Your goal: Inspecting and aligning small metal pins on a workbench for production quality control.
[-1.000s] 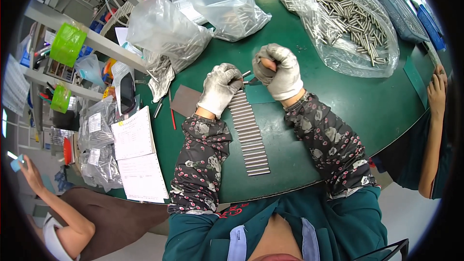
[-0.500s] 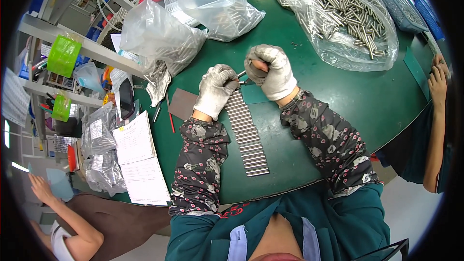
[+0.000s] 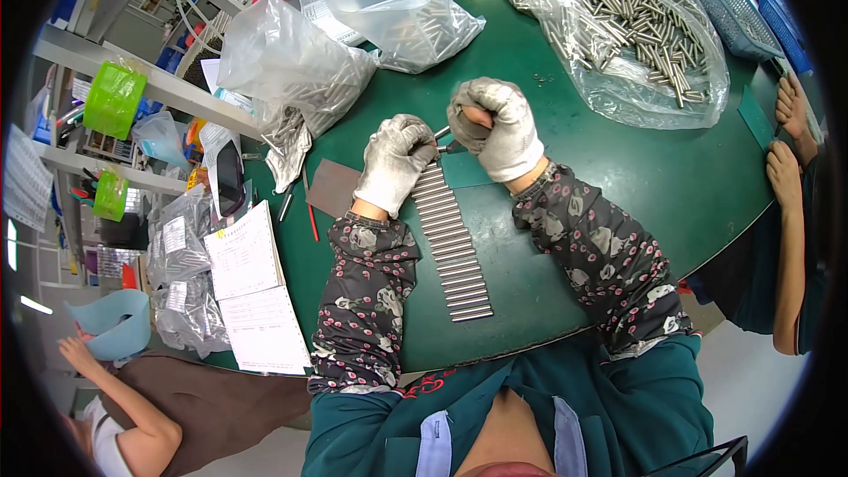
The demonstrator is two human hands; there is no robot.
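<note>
My left hand [image 3: 391, 161], in a whitish work glove, is closed at the far end of a row of metal pins [image 3: 456, 253]. Out of its fingers toward the right pokes the end of a metal pin [image 3: 442, 132]. Just right of it, my right hand [image 3: 505, 131] is curled shut, gloved, with a bare thumb tip showing. A small dark piece [image 3: 452, 147] shows between the hands; its kind is unclear, and what the right fingers hold is hidden. The pins lie side by side on the green table [image 3: 548, 300], running toward me. A teal sheet [image 3: 470, 171] lies beside the row.
An open plastic bag of loose pins [image 3: 632, 26] lies far right, near blue baskets [image 3: 724, 9]. Two clear bags [image 3: 296, 62] stand far left. A brown square [image 3: 334, 187], red stick [image 3: 313, 223] and paper booklet [image 3: 256, 291] lie left. A co-worker's hands [image 3: 786, 159] rest at the right edge.
My hands stay almost in place. At the right, the co-worker's hands have moved apart. At the left, another person's hand and a light-blue sheet have shifted.
</note>
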